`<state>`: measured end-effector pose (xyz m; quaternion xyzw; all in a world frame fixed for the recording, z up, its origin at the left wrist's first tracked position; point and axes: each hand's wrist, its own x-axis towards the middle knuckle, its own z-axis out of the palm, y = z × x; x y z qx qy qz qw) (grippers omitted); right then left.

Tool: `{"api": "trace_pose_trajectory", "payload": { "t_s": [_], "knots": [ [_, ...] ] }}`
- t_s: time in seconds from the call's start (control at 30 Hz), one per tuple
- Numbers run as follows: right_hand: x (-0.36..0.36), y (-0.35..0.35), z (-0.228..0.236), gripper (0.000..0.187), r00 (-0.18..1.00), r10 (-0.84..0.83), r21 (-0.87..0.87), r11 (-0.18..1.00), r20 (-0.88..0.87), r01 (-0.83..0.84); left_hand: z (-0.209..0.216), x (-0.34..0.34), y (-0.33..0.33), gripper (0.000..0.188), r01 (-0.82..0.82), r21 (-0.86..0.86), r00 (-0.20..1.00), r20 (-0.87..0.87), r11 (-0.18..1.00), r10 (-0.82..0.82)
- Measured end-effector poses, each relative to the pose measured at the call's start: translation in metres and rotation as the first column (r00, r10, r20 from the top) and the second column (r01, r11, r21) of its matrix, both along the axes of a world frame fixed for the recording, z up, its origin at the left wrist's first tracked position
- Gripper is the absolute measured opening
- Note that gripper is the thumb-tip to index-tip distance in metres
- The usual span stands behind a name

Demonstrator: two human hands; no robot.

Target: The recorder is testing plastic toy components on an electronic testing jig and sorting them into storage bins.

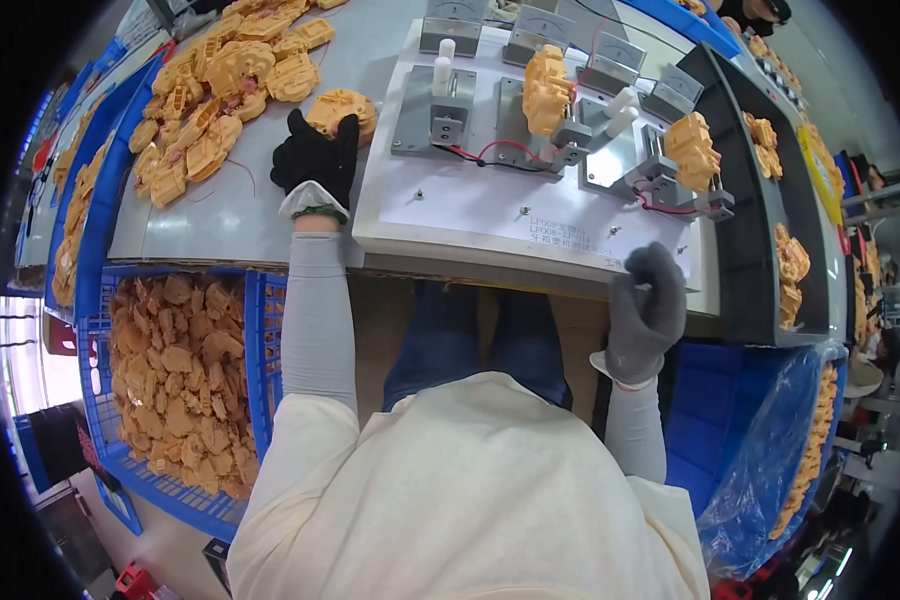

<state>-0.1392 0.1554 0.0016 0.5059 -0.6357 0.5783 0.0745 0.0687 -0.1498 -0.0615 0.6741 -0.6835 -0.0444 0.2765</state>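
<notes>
My left hand (315,162), in a black glove, is at a tan plastic housing (344,108) on the metal tabletop. Its thumb reaches onto the housing's near side and its fingers are apart, not closed round it. My right hand (648,315), in a grey glove, hovers at the front edge of a white test board (470,215), fingers loosely curled and nothing seen in them. It is nearest a small toggle switch (682,250). Two tan housings, one at the middle fixture (547,92) and one at the right fixture (692,150), are set on the board. The left fixture (436,112) carries no housing.
Left of the board lies a heap of tan housings (205,100) with loose wires. Analog meters (454,28) line the board's back. A black tray (750,250) with several housings stands right. Below left is a blue crate (255,350) full of tan parts; a blue bin (705,410) is lower right.
</notes>
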Motion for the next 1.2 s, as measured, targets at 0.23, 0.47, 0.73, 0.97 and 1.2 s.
{"api": "trace_pose_trajectory", "payload": {
  "t_s": [0.23,0.47,0.73,0.97,1.2],
  "knots": [
    [0.012,-0.039,0.012,0.034,0.971,0.119,0.19,0.979,-0.208,-0.08,0.013,-0.018,-0.001,0.066,0.092,0.156,0.994,-0.066,0.984,-0.082],
    [0.015,-0.069,0.022,0.033,0.962,0.057,0.423,0.904,-0.268,0.064,0.007,-0.021,-0.002,0.063,0.198,0.043,0.955,-0.234,0.979,-0.183],
    [0.011,-0.076,0.02,0.03,0.976,0.042,0.481,0.874,-0.215,0.068,-0.018,0.017,-0.009,0.052,0.392,-0.323,0.302,-0.839,0.861,-0.453],
    [0.009,-0.075,0.019,0.032,0.974,0.032,0.474,0.877,-0.223,0.08,0.023,0.07,0.015,0.025,0.526,-0.534,-0.829,-0.15,0.662,0.538],
    [0.012,-0.075,0.018,0.031,0.964,0.046,0.413,0.908,-0.261,0.068,0.064,0.064,0.058,0.048,0.312,-0.592,-0.877,0.121,0.743,0.465]
  ]
}}
